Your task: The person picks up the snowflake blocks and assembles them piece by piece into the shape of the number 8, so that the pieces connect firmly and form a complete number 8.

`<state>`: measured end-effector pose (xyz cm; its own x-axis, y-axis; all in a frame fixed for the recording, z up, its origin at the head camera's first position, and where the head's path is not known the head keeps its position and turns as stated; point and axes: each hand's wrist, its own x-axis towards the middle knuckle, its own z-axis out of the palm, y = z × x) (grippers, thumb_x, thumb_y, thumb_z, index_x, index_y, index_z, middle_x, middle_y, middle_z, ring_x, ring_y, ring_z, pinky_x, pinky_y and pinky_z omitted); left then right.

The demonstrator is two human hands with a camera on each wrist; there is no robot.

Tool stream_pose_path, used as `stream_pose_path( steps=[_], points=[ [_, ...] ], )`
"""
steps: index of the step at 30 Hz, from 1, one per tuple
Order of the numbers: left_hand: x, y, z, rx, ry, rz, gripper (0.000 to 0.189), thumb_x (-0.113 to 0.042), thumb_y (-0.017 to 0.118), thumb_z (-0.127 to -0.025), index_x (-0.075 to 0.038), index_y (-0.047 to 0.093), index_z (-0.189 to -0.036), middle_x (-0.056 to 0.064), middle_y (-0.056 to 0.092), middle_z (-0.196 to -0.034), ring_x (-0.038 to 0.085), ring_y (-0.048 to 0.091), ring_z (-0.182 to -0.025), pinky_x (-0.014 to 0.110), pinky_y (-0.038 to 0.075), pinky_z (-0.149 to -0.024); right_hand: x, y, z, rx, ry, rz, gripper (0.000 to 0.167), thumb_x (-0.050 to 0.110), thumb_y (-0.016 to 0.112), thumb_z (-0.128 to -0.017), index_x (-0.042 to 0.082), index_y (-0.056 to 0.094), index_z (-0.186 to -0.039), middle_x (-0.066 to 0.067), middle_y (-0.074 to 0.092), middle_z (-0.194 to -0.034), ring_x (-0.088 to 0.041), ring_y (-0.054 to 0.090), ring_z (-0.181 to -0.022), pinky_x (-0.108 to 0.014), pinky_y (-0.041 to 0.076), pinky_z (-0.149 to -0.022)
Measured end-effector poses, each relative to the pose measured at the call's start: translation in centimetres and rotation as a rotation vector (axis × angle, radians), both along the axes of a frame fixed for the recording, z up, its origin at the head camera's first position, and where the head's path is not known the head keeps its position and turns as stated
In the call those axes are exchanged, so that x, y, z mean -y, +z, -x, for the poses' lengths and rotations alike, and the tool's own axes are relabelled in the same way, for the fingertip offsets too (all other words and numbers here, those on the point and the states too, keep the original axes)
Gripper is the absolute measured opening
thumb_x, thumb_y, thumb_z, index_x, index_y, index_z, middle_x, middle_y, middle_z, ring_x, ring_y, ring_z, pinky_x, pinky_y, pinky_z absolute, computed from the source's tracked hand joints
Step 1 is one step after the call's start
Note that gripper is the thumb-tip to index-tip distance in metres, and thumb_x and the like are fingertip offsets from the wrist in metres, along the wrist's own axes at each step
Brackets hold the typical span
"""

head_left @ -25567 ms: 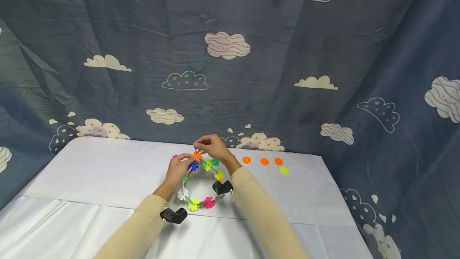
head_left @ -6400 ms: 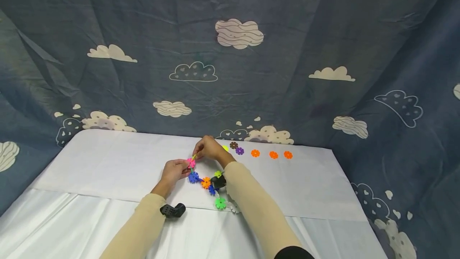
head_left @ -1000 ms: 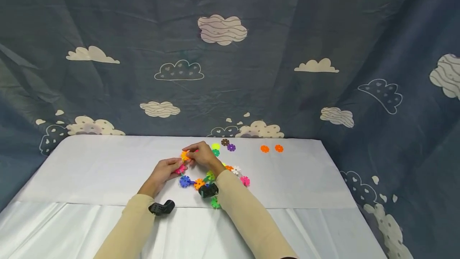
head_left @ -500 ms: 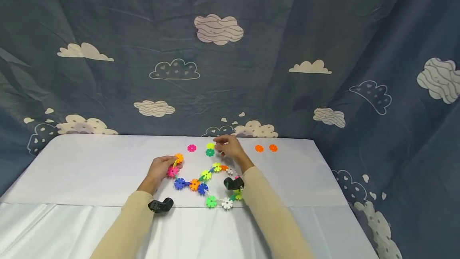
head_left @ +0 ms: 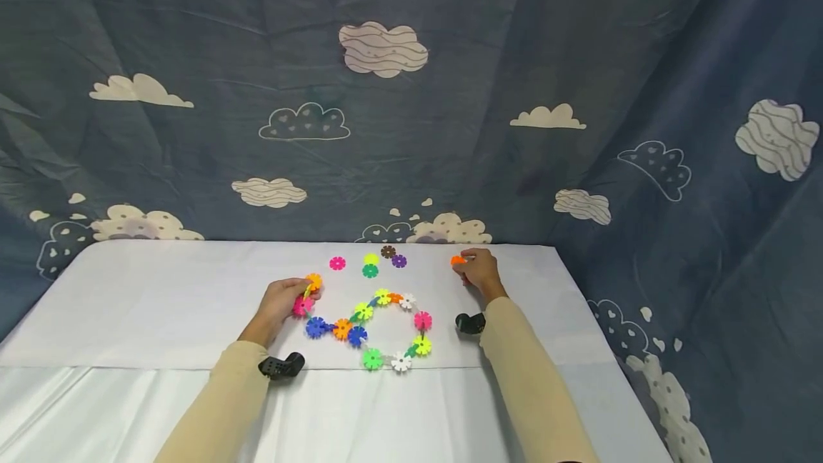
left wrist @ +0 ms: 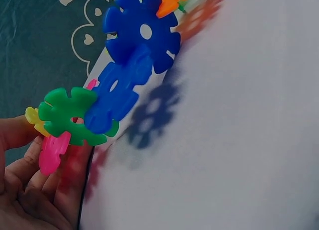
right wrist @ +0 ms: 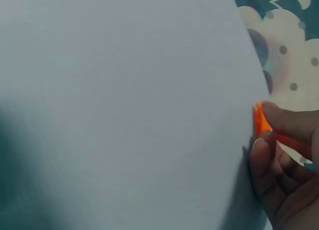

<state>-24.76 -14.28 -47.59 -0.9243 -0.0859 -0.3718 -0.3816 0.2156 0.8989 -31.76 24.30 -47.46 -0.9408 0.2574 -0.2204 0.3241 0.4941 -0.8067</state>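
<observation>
My left hand (head_left: pixel 279 306) pinches the end of a chain of slotted flower-shaped discs, near a pink disc (head_left: pixel 303 306) with a yellow-orange disc (head_left: pixel 313 281) above it. In the left wrist view, a green disc (left wrist: pixel 67 113) joins the pink one to two blue discs (left wrist: pixel 144 33). From there the chain runs right to an orange disc (head_left: pixel 343 329) and into a loop of coloured discs, with a light green disc (head_left: pixel 372 359) at its front. My right hand (head_left: pixel 484 274) pinches an orange disc (right wrist: pixel 262 119) between thumb and fingers at the back right, just over the table.
Loose discs lie along the back of the white table (head_left: pixel 161 306): pink (head_left: pixel 337 263), yellow (head_left: pixel 371 259), green (head_left: pixel 369 271), brown (head_left: pixel 388 251) and purple (head_left: pixel 399 261). A dark cloud-print curtain (head_left: pixel 437 156) hangs right behind the table's back edge.
My right hand has left the chain's end, passed over the loose discs and moved right to the orange discs, where it now pinches one. The left hand still holds the chain.
</observation>
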Motion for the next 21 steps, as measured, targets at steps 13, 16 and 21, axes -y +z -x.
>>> stream_pose_path(
  steps=[13,16,21],
  points=[
    [0.2,-0.1,0.0,0.024,0.000,0.013,0.039,-0.024,0.048,-0.101,0.004,0.056,-0.127,0.020,0.058,-0.127,0.021,0.055,-0.105,0.026,0.045,-0.082,1.1,0.2,-1.0,-0.078,0.081,0.023,0.020,-0.002,0.072,-0.083,-0.001,0.060,-0.098,-0.014,0.061,-0.085,-0.015,0.059,-0.057,-0.023,0.054,-0.051],
    [0.2,-0.1,0.1,0.024,0.001,0.009,0.039,-0.025,0.048,-0.101,0.003,0.057,-0.127,0.019,0.057,-0.129,0.022,0.052,-0.106,0.027,0.044,-0.081,2.1,0.7,-1.2,-0.132,0.138,0.094,0.015,-0.005,0.070,-0.084,-0.003,0.061,-0.095,-0.013,0.062,-0.080,-0.015,0.062,-0.056,-0.026,0.056,-0.053],
    [0.3,-0.1,0.2,0.031,0.000,0.018,0.040,-0.026,0.048,-0.101,0.002,0.056,-0.127,0.020,0.057,-0.128,0.022,0.053,-0.105,0.026,0.043,-0.078,5.0,2.2,-1.7,-0.198,0.257,0.153,0.015,-0.005,0.071,-0.083,-0.004,0.063,-0.096,-0.011,0.066,-0.077,-0.018,0.065,-0.060,-0.031,0.058,-0.057]
  ],
)
